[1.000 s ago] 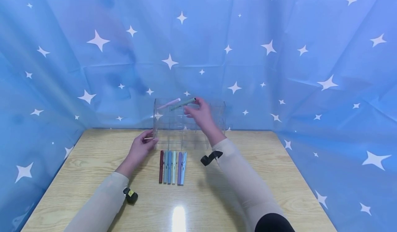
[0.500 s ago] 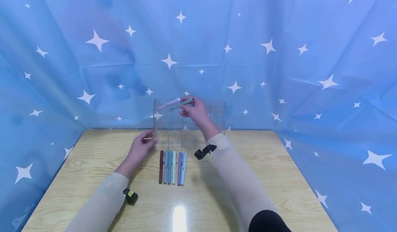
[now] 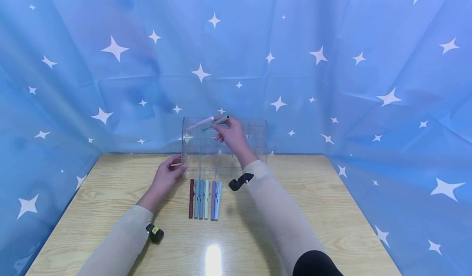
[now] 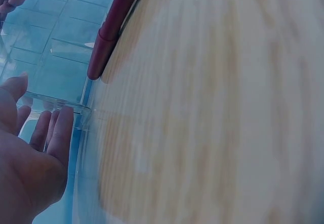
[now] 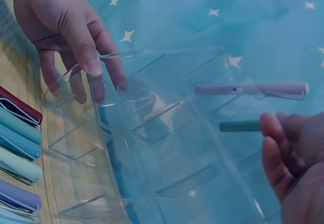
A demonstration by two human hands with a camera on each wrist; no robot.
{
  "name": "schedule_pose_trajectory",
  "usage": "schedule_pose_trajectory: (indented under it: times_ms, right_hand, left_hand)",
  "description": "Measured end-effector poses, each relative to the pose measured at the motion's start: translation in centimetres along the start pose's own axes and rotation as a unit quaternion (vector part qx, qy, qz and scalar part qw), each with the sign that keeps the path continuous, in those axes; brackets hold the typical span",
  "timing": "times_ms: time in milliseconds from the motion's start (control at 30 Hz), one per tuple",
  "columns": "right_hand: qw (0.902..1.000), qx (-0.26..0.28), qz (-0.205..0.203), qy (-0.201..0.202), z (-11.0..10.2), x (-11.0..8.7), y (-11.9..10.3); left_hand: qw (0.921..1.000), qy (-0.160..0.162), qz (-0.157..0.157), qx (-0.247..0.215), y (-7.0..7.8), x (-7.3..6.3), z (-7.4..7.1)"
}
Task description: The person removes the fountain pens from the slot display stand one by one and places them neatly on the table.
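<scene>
A clear compartmented holder (image 3: 208, 161) stands at the back of the table. My left hand (image 3: 170, 174) grips its left edge, thumb in front and fingers along the side; the right wrist view shows this left hand (image 5: 76, 36) too. Above the holder's top, my right hand (image 3: 233, 134) pinches a green pen (image 3: 221, 120), which lies tilted with its left end at an upper compartment. A pale lilac pen (image 5: 253, 90) rests slanted in the top row, left of the green one. My right fingers partly hide the green pen (image 5: 240, 126) in the right wrist view.
In front of the holder several pens lie side by side: a dark red pen (image 3: 191, 198), blue-toned pens, a pale green pen (image 3: 207, 199), a purple pen (image 3: 213, 200) and a light blue pen (image 3: 218, 200). A starry blue cloth (image 3: 236, 63) hangs behind the wooden table (image 3: 295, 210).
My right hand has moved a little left over the holder, and the green pen has shifted slightly left with it. The left hand and the row of pens have stayed put.
</scene>
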State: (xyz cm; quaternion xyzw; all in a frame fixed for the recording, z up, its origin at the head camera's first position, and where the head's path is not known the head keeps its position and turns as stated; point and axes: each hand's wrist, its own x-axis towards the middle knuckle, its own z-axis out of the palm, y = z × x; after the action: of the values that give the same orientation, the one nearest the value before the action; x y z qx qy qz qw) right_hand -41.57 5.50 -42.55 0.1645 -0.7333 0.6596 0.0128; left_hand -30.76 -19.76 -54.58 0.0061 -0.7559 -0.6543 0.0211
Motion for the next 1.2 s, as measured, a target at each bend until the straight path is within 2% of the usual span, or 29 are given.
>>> schedule_pose_trajectory:
  times_ms: [200,533,933,1200]
  right_hand:
    - [0.9995,0.001,-0.02,0.025,0.2,-0.1,0.4]
    - [0.9908,0.03,-0.102,0.084,-0.7,-0.9,0.2]
    - [0.9848,0.062,-0.112,0.117,-2.9,-2.5,-1.0]
    - [0.9868,0.079,-0.091,0.108,-3.7,-4.6,-0.9]
  left_hand:
    - [1.0,0.0,0.003,0.001,-0.1,0.0,0.0]
    - [0.9999,0.001,0.012,0.007,-0.2,0.1,-0.1]
    - [1.0,-0.001,0.009,0.004,-0.3,0.1,-0.2]
    - [0.9999,-0.003,0.01,0.004,-0.2,0.0,-0.2]
